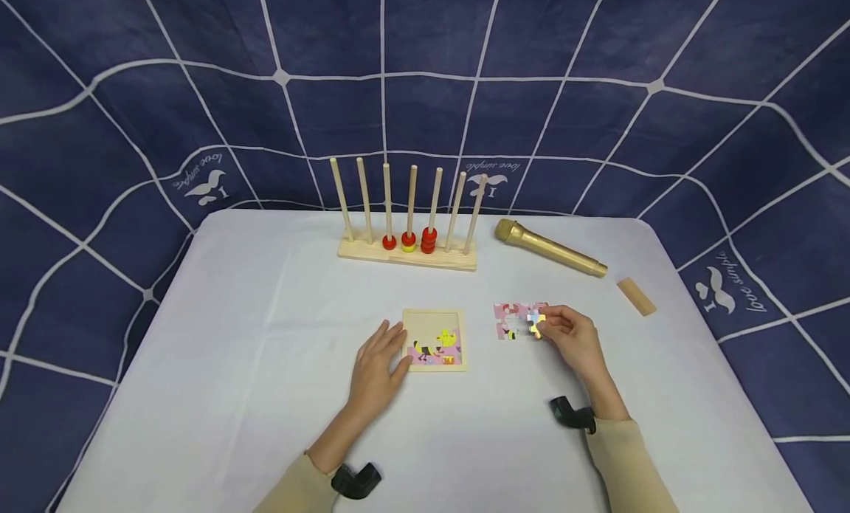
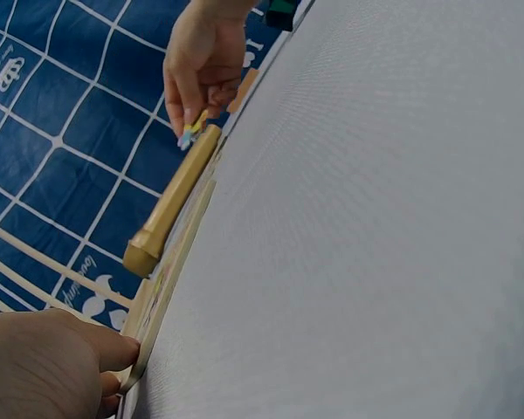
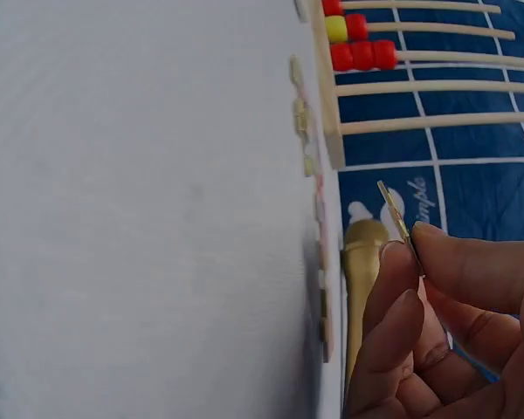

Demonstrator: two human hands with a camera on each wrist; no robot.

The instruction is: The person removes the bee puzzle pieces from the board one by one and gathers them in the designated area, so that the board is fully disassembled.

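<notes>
My right hand pinches a small puzzle piece between thumb and fingertips. In the right wrist view the piece is seen edge-on, held above the table. Below and beside that hand lie several loose pink puzzle pieces. My left hand rests at the left side of a square wooden puzzle tray, its fingers extended and touching the frame. Pieces with a yellow figure and a striped bee fill the tray's lower and right parts; bare wood shows at its upper left.
Behind the tray stands a wooden peg rack with upright rods and several red and yellow beads. A gold microphone lies at the back right, and a small flat wooden block lies farther right. Dark blue checked cloth hangs behind the white table.
</notes>
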